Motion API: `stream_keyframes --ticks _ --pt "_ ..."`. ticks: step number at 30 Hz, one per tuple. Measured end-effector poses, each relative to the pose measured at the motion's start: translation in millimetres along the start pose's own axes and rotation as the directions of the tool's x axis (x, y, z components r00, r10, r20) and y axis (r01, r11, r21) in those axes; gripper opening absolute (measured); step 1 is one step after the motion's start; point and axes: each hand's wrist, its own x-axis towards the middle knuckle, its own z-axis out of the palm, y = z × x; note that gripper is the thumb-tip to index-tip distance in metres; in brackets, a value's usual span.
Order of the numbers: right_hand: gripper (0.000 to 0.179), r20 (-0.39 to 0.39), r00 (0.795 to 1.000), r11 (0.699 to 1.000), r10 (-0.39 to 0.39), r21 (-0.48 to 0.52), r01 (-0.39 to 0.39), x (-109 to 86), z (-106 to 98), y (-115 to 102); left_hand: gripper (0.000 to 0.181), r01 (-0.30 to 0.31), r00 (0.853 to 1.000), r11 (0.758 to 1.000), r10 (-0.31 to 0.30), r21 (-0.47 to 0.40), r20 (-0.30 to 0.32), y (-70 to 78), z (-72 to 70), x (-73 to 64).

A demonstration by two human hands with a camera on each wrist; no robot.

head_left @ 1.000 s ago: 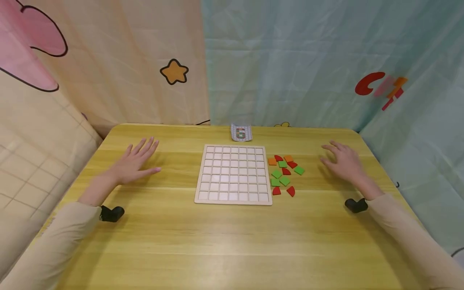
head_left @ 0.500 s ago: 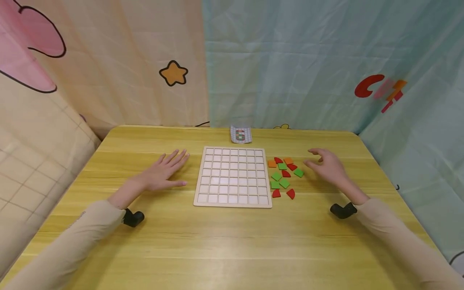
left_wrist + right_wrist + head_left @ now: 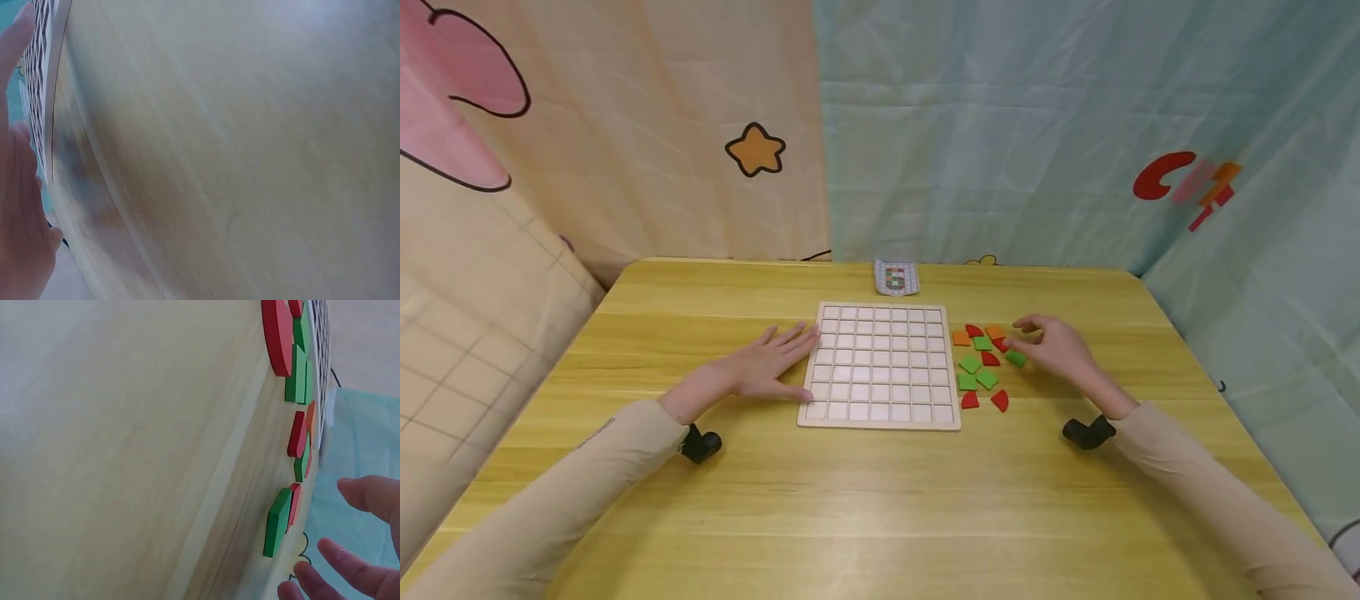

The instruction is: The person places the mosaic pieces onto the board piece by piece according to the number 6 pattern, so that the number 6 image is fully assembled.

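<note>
A pale wooden grid board [image 3: 880, 365] lies mid-table with its square cells bare. My left hand [image 3: 769, 367] is spread flat at its left side, fingertips and thumb over the board's left rim. To the right of the board are several loose tiles: green squares [image 3: 970, 364], orange squares [image 3: 961, 338] and red quarter-circles [image 3: 1000, 400]. Above the outermost green tile [image 3: 1015, 358] is my right hand [image 3: 1060, 350], thumb and fingers bent and apart. In the right wrist view that green tile [image 3: 277, 522] lies clear of the fingers [image 3: 350, 565], which hold nothing.
A small printed card [image 3: 896, 277] showing a coloured figure in a grid lies behind the board near the table's far edge. Curtains [image 3: 1030, 125] hang behind and beside the wooden table [image 3: 880, 508]. Each wrist carries a black mount [image 3: 1088, 432].
My left hand has moved right, from the bare table to the board's left rim. My right hand has moved left to the tiles, with its fingers more bent. Board and tiles stay in place.
</note>
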Motion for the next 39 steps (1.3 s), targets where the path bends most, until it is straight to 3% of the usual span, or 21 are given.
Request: stream_keyframes --ticks 13,24,39 --pt "0.051 0.033 0.998 0.993 0.052 -0.109 -0.048 6.3 8.7 2.7 0.105 -0.001 0.997 0.999 -0.004 0.052 0.083 0.0 7.9 6.1" --pt "0.036 0.049 0.997 0.993 0.056 -0.109 -0.051 7.1 9.2 5.1 0.104 -0.006 0.997 1.0 0.004 0.023 0.073 2.8 9.9 6.0" --pt "0.039 -0.017 0.999 0.997 0.029 -0.075 -0.03 10.4 1.9 -1.0 0.105 -0.011 0.997 0.999 0.008 0.04 0.072 4.4 1.4 8.7"
